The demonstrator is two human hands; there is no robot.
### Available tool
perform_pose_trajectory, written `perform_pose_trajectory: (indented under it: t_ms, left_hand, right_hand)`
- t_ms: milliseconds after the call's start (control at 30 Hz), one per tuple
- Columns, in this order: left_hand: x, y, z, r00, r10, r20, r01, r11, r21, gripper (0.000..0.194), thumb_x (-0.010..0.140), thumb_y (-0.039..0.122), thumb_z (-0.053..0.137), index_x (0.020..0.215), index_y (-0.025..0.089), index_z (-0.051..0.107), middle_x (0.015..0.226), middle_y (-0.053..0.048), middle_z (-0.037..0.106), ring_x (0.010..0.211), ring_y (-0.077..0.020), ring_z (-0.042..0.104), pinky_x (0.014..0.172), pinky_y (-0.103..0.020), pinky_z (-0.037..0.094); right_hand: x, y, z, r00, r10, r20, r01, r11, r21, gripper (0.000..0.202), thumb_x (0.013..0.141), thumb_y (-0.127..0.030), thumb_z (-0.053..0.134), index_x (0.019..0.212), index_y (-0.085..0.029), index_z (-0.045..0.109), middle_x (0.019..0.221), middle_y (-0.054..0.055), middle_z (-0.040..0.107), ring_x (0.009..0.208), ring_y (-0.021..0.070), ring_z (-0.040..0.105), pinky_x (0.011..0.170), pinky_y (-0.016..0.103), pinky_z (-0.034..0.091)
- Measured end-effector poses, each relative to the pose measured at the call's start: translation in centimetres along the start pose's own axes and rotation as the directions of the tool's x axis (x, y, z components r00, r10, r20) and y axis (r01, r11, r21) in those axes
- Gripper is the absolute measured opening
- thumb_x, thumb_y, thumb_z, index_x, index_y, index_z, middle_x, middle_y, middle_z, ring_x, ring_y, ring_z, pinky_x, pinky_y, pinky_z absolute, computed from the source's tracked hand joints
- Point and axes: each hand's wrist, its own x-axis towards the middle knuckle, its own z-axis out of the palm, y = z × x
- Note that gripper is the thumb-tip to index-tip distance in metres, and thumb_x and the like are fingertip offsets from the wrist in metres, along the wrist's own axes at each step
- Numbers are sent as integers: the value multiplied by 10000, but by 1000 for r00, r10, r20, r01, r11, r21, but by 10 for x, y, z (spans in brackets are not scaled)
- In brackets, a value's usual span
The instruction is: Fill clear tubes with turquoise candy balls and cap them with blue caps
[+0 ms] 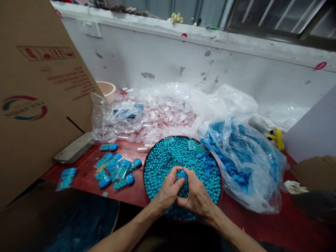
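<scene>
Above a round tub with a dark red rim (222,183), both my hands are closed around a small clear container with a blue cap (183,175). My left hand (168,190) has its thumb and forefinger at the cap. My right hand (196,192) grips the same container from the other side, and the fingers hide most of its body. Small turquoise balls (160,164) fill the tub under my hands. Several loose blue caps (208,168) lie on the balls at the right side of the tub.
Left of the tub lie several capped containers of balls (123,169) on the red table (84,175). Behind are heaped clear empty tubes (162,115). A plastic bag of blue caps (244,154) lies at right; a large cardboard box (39,80) stands at left.
</scene>
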Motion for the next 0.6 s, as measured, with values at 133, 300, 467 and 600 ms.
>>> perform_pose_trajectory:
  t_ms: [133,300,467,600]
  left_hand:
    - [-2,-1,3,998,-48,-39,52,994,98,213,747,230,463,951,169,454,588,59,396,502,-64,348,499,-177,301]
    - [-14,6,-23,999,-29,-32,39,920,391,218,769,272,439,967,189,475,643,39,468,589,-101,440,573,-205,361]
    - [-30,16,-97,972,88,-220,100,689,718,314,781,330,399,1061,200,456,889,-29,571,797,-174,535,727,-289,414]
    - [-30,16,-120,846,401,-351,238,305,922,335,760,331,409,1025,158,519,995,-105,564,942,-265,502,819,-390,374]
  right_hand:
    - [-8,-2,19,990,31,-134,-34,999,-19,684,608,-289,599,1187,-97,290,966,148,495,846,267,555,675,386,494]
    - [-12,-21,21,990,114,83,-110,993,-51,711,684,-325,573,1279,-128,236,1109,166,468,882,268,562,650,369,497]
    - [-4,1,-3,975,159,158,-144,984,-105,409,785,-357,486,1157,-190,453,1062,101,539,903,216,563,738,329,460]
    - [5,50,-23,959,257,122,-232,954,-189,222,833,-281,417,983,-210,564,916,47,609,863,176,572,760,286,424]
